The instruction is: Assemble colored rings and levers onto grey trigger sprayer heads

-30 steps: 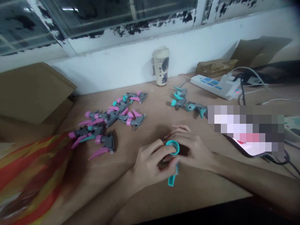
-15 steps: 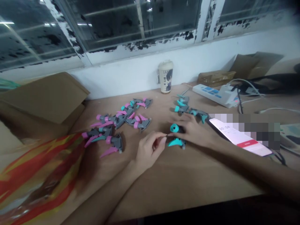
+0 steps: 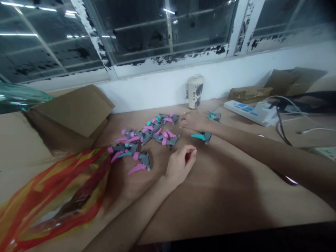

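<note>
My left hand (image 3: 181,163) hovers above the middle of the table, its thumb and forefinger pinched together; whatever is between the tips is too small to make out. Farther back, my right hand (image 3: 195,120) reaches across the table with its fingers loosely apart and nothing visible in them. Just left of its fingertips lies a grey trigger sprayer head with pink parts (image 3: 173,119), at the far end of a heap of pink and teal sprayer heads (image 3: 151,133). Below my right wrist rests a grey sprayer head with a teal trigger (image 3: 206,137). Another teal one (image 3: 215,116) lies behind the wrist.
A red and yellow plastic bag (image 3: 65,196) fills the near left, with an open cardboard box (image 3: 76,108) behind it. A paper cup (image 3: 195,92) stands by the wall. To the right are a power strip (image 3: 249,112) and cables. My right forearm mostly hides a phone.
My right hand has moved away from my left hand, back and left toward the heap. My left hand keeps its pinch. The whole view has shifted slightly.
</note>
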Tool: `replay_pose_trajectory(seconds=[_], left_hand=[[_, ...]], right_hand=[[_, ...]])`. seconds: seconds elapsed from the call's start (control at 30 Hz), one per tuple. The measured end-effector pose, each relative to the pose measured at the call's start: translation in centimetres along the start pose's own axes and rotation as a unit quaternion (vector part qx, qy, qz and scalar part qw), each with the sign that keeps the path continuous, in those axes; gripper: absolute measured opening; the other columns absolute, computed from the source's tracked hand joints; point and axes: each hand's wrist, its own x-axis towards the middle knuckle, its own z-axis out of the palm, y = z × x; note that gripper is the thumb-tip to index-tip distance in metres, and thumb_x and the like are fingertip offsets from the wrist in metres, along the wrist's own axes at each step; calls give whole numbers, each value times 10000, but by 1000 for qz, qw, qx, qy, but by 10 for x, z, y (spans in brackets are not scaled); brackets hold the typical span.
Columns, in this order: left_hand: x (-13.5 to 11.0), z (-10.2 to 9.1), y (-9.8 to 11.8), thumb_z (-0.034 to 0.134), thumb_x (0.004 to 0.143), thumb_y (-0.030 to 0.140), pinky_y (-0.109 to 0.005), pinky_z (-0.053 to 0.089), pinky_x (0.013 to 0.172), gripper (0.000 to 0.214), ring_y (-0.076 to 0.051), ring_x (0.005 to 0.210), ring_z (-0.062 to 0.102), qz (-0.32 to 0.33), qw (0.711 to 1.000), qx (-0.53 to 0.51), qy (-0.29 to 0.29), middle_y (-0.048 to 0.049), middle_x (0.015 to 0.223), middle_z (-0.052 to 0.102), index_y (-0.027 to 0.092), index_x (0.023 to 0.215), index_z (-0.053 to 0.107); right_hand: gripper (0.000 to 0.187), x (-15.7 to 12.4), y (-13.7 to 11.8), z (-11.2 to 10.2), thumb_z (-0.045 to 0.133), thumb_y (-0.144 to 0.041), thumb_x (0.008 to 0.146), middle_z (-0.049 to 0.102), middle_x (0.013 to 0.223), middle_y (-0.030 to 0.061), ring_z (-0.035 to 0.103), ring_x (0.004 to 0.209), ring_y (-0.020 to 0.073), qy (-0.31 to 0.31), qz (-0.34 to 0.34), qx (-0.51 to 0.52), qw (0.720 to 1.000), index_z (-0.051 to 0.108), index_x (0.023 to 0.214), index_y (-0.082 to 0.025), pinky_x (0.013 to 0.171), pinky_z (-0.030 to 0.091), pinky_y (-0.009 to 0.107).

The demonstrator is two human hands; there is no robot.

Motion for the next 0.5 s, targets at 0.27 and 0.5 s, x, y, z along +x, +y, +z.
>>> replay_pose_trajectory(seconds=[0.27,0.5], left_hand=[[-2,1,-2,456,890,274,-226,462,602,177,-118,603,564,15,1000,9,-2,-7,691,613,171,931,593],[-4,-1,-4,449,886,238,-239,497,633,155,-129,643,588,23,999,21,-29,-11,726,622,174,960,569]], right_hand=[[324,69,-38,8,536,-316,886,557,1162,84,584,976,200,-17,7,-13,1000,523,1165,-152,810,502,408],[319,109,-57,24,527,-289,895,550,1175,90,580,976,197,22,18,40,999,514,1178,-142,815,492,411]])
